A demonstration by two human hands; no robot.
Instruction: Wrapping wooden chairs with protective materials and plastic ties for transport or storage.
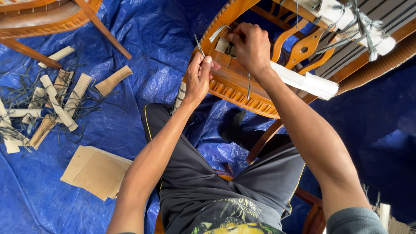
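A carved wooden chair [229, 86] lies tipped on the blue tarp in front of me. My left hand [200, 76] pinches a thin grey strap [199, 44] that rises from the chair's rim. Just above it, my right hand [250, 45] is closed on a white foam wrap [222, 43] and grey strap against the chair frame. A white padded wrap [310, 82] covers part of the chair under my right forearm.
Cut grey straps, white foam rolls and cardboard strips [52, 104] litter the tarp at left. A folded cardboard piece [95, 171] lies near my left elbow. Another wooden chair [47, 19] stands top left. Strapped white bundles [359, 21] sit top right.
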